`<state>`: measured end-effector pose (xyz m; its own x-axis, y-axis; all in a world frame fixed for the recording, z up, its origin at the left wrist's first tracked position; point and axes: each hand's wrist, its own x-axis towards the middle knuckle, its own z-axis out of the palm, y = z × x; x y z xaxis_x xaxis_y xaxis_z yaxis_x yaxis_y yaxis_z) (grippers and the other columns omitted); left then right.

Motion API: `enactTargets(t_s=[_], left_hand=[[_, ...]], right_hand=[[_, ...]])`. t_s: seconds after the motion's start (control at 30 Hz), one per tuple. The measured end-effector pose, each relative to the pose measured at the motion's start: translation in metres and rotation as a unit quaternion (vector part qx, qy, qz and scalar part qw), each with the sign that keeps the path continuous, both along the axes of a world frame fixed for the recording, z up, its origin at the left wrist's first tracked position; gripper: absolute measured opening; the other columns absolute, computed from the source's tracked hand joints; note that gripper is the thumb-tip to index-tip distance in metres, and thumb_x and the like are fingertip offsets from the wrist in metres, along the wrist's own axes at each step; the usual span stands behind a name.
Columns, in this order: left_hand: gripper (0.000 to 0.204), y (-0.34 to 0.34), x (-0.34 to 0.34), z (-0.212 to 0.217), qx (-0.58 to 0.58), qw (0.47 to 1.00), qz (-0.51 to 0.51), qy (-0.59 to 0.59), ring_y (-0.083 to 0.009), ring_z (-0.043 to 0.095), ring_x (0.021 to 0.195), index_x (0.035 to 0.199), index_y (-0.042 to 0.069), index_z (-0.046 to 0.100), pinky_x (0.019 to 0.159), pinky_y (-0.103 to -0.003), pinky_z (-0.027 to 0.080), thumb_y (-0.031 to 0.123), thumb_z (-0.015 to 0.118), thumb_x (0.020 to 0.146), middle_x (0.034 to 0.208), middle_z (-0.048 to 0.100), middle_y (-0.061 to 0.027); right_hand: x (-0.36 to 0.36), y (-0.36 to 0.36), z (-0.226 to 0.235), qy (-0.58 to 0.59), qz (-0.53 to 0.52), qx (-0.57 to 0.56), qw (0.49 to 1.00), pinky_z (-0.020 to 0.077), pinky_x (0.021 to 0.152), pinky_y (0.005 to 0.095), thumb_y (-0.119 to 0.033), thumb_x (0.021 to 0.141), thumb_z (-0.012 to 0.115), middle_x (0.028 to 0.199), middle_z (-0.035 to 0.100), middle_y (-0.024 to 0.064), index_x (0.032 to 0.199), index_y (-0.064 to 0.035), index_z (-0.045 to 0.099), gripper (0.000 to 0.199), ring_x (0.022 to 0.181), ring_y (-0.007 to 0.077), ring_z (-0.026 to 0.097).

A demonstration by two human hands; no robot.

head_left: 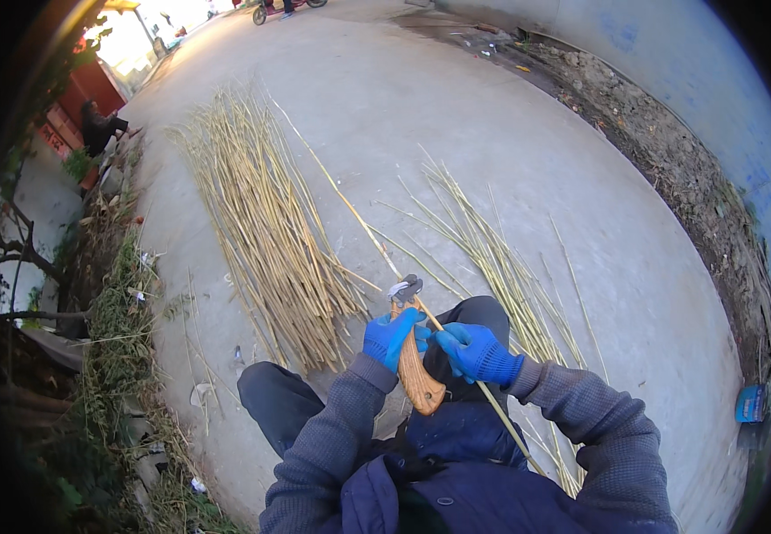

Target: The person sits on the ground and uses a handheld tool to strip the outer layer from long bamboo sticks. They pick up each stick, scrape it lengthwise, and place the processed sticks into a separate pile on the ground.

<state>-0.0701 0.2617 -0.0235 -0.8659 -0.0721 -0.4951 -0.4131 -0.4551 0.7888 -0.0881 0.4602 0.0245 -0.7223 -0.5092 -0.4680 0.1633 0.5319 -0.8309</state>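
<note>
My left hand (394,336), in a blue glove, is closed round a hand tool with a curved wooden handle (419,378). A dark metal head (406,288) tops the tool; its exact kind I cannot make out. Gloved in blue too, my right hand (476,352) grips a long thin stalk (348,203). The stalk slants from the far left, past the metal head, through my right hand and down beside my lap. Whether the metal touches it is hard to see.
A big bundle of dry stalks (270,240) lies on the concrete at the left. Greener stalks (501,258) are spread at the right. Weeds (118,320) and a seated person (100,129) line the left edge. A blue container (749,403) stands by the right wall.
</note>
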Motion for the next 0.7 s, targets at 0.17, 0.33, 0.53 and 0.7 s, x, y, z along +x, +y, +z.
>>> enactTargets(t_s=[0.17,0.33,0.53,0.7], left_hand=[[0.054,-0.100,-0.033,-0.009,-0.026,0.995,0.099,0.022,-0.0256,0.062,0.101,0.128,-0.003,0.055,0.084,-0.037,0.053,0.032,0.068,0.089,0.115,0.062,-0.0139],[0.045,-0.178,-0.066,-0.004,-0.072,0.992,0.101,0.019,-0.0204,0.066,0.084,0.122,-0.002,0.059,0.072,-0.032,0.057,0.027,0.068,0.090,0.104,0.067,-0.0133],[0.042,-0.097,-0.055,0.017,-0.025,0.993,0.094,0.070,-0.0201,0.066,0.074,0.119,-0.003,0.060,0.063,-0.030,0.057,0.025,0.069,0.090,0.099,0.068,-0.0138],[0.044,-0.027,-0.022,0.030,-0.045,0.998,0.022,0.044,-0.0208,0.065,0.077,0.123,-0.003,0.057,0.065,-0.033,0.058,0.028,0.065,0.093,0.106,0.067,-0.0146]], right_hand=[[0.069,0.059,0.024,0.002,0.052,-0.056,0.997,0.0501,0.058,0.0289,-0.029,0.100,0.049,0.069,0.062,0.0058,0.104,-0.0076,0.066,0.028,0.059,0.0123,0.060],[0.121,0.155,0.048,-0.031,0.100,0.034,0.994,0.0520,0.062,0.0274,-0.027,0.100,0.051,0.072,0.065,0.0054,0.121,-0.0093,0.064,0.030,0.062,0.0110,0.062],[0.083,0.124,0.041,-0.105,0.056,-0.020,0.993,0.0541,0.060,0.0269,-0.032,0.101,0.051,0.079,0.069,0.0037,0.139,-0.0101,0.048,0.044,0.061,0.0106,0.064],[0.014,0.029,0.034,-0.075,-0.004,-0.090,0.993,0.0498,0.050,0.0245,-0.033,0.102,0.048,0.069,0.063,0.0036,0.132,-0.0074,0.054,0.040,0.051,0.0102,0.057]])
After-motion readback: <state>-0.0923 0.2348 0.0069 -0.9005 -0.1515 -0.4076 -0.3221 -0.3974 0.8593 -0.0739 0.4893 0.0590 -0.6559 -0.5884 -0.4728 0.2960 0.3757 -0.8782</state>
